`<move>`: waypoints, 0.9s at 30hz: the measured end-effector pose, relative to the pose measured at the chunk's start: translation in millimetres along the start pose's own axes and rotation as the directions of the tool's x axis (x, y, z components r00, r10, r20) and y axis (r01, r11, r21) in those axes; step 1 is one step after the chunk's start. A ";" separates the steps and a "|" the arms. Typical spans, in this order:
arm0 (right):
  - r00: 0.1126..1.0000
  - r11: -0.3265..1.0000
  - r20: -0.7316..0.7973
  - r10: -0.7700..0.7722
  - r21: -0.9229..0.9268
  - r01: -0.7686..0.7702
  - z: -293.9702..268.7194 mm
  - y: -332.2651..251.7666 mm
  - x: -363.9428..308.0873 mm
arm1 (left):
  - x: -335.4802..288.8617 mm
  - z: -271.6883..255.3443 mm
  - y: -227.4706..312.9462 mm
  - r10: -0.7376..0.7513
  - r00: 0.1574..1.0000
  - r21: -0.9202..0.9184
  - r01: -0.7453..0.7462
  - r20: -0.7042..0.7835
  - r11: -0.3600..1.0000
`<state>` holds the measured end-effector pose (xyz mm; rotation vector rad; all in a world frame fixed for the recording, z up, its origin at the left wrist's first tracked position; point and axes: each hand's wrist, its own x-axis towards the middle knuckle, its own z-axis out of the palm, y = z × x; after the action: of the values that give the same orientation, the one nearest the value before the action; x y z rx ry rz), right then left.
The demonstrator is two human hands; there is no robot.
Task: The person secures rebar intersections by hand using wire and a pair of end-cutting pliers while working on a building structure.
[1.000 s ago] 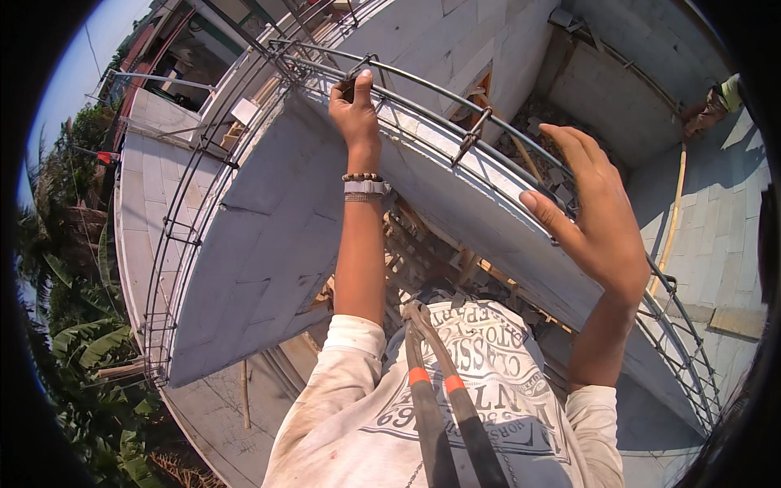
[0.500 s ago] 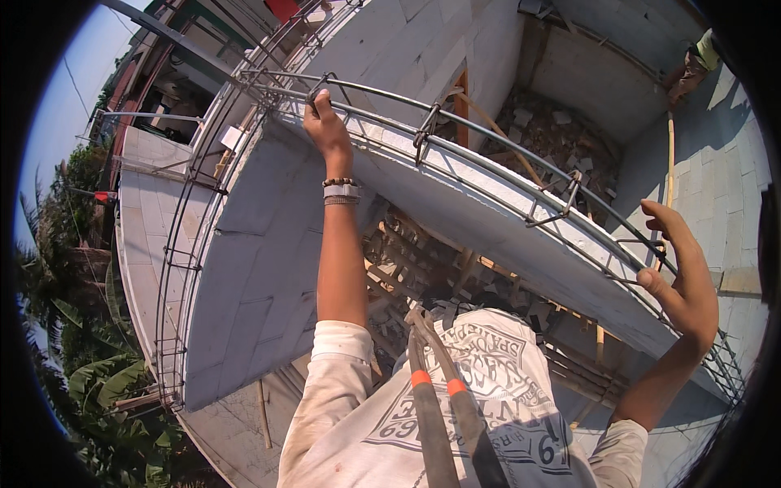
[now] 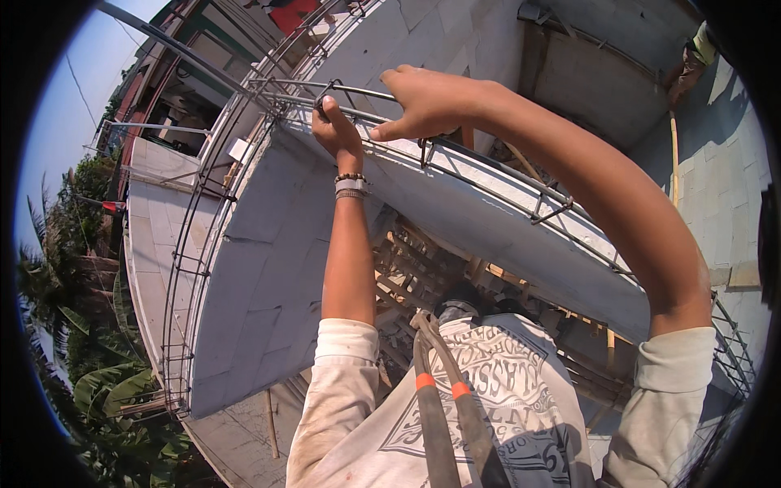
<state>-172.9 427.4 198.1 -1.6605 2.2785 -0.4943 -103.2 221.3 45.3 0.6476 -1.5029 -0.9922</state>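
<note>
A long cage of steel rebar (image 3: 553, 211) with bent stirrups lies along the top of a pale block wall (image 3: 488, 232). My left hand (image 3: 338, 130) is closed around the cage near its left end, at a stirrup; the thumb points up. Just right of it, my right hand (image 3: 431, 102) reaches across with thumb and fingers apart, over the cage's bars. Whether it touches the steel I cannot tell. Pincers (image 3: 439, 423) with long dark handles and orange bands are in front of my shirt, jaws upward, with neither hand on them.
Another rebar cage (image 3: 171, 285) curves along the left wall's top and meets mine at the corner. Below the wall are bamboo poles and rubble (image 3: 399, 260). A person (image 3: 691, 65) is at the far upper right, near a bamboo pole (image 3: 674, 154). Banana plants (image 3: 106, 390) grow at left.
My right hand has swung from the cage's right part to the left, close beside my left hand. My left hand keeps its hold on the cage. The view has shifted slightly.
</note>
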 end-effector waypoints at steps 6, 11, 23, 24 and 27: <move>0.972 0.976 -0.192 0.135 -0.142 -0.164 42.1 -30.8 73.5 | 12.2 -10.5 -2.3 -0.092 0.969 -0.238 0.147 0.228 0.960; 0.952 0.968 -0.184 0.245 -0.014 -0.252 57.0 -20.0 73.4 | 19.5 -16.3 -0.3 -0.256 0.928 -0.192 0.312 0.271 0.930; 0.966 0.976 -0.142 0.215 0.070 -0.206 53.0 -21.2 69.8 | 14.4 -5.6 4.7 -0.014 0.999 0.139 0.019 -0.036 0.990; 0.974 0.977 -0.094 0.206 0.074 -0.199 55.2 -19.0 72.2 | 10.4 -5.8 4.8 0.014 0.998 0.132 -0.021 0.054 0.991; 0.965 0.967 -0.092 0.247 0.085 -0.240 57.4 -11.8 78.8 | 5.5 6.4 7.7 -0.102 0.994 -0.069 0.104 0.023 0.992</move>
<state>-162.7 342.7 149.5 -1.3245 2.4625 -0.6084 -109.4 221.9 54.9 0.6724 -1.4562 -1.1282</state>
